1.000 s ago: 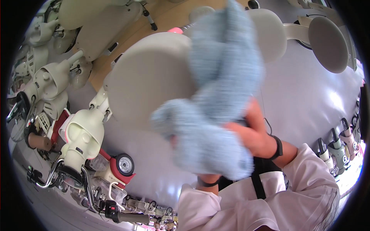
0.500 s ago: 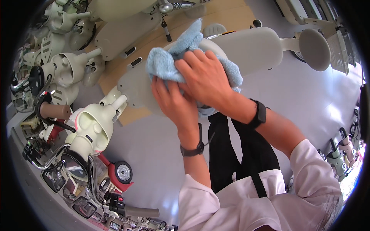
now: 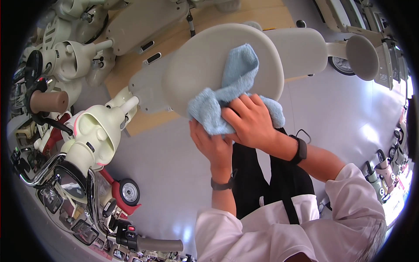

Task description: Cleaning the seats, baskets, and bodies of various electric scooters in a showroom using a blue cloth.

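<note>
A light blue cloth (image 3: 240, 74) lies bunched over the near edge of a beige scooter seat (image 3: 192, 56), with one folded end reaching up across the seat top. My right hand (image 3: 252, 121) presses down on the cloth with its fingers curled into it. Just to its left, my left hand (image 3: 214, 146) grips the cloth's lower edge. Its fingertips are partly hidden beneath the fabric. Both wrists wear dark bands.
A cream scooter front with handlebars (image 3: 94, 139) stands at the left, and more scooters crowd behind it. Right of the seat is a grey rear seat (image 3: 297, 50) with an oval backrest (image 3: 362, 58). A red scooter part with a wheel (image 3: 129, 192) sits lower left.
Both hands have drawn the cloth toward me, from the seat's middle to its near edge. Much more of the seat top now shows.
</note>
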`<act>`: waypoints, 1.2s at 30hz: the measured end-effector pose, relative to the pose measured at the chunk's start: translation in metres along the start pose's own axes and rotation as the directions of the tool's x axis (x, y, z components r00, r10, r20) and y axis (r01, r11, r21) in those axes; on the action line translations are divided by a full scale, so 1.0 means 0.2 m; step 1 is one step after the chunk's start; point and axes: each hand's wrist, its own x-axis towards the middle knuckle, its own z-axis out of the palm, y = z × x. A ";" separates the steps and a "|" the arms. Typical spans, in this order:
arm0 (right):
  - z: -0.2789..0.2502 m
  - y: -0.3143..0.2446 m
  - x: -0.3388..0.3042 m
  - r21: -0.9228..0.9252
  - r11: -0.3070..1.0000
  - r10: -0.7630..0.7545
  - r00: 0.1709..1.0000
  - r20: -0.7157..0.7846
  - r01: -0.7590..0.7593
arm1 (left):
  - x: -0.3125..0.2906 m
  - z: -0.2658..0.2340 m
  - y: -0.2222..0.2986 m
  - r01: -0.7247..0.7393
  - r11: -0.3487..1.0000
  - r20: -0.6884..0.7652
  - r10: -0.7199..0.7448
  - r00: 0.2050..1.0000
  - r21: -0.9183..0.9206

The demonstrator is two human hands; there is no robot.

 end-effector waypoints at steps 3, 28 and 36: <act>0.00 0.01 0.19 -0.011 0.999 0.037 0.999 -0.002 -0.037 | 0.23 0.01 -0.01 -0.043 0.997 -0.060 0.047 0.997 0.070; -0.12 0.25 0.38 -0.209 0.978 -0.007 0.992 -0.123 -0.019 | 0.56 0.13 0.05 -0.178 0.981 0.094 0.171 0.981 0.080; -0.14 0.18 0.16 -0.227 0.973 0.020 0.999 -0.046 -0.030 | 0.31 0.10 0.04 -0.128 0.992 0.136 0.127 0.983 -0.002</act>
